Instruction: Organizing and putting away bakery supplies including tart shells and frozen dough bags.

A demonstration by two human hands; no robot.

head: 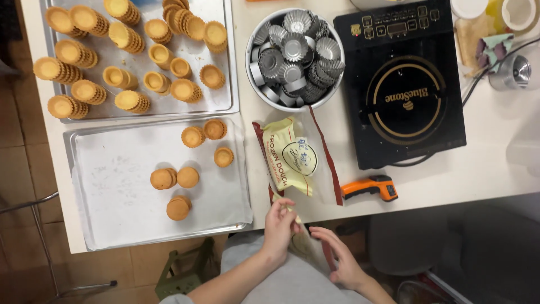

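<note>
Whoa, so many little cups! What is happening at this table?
A person sits at the table edge. Their left hand pinches the open end of a clear plastic bag that holds a yellow dough packet, and their right hand rests open just below it. Baked tart shells are stacked on the upper tray; only a few lie on the lower tray. A white bowl is full of empty metal tart moulds. A black induction cooker and an orange thermometer gun lie nearby.

upper metal baking tray of stacked tart shells (222, 84): cut by top edge | white cups at top right (520, 12): cropped | left hand (279, 225) grip contents: too small to tell
</note>
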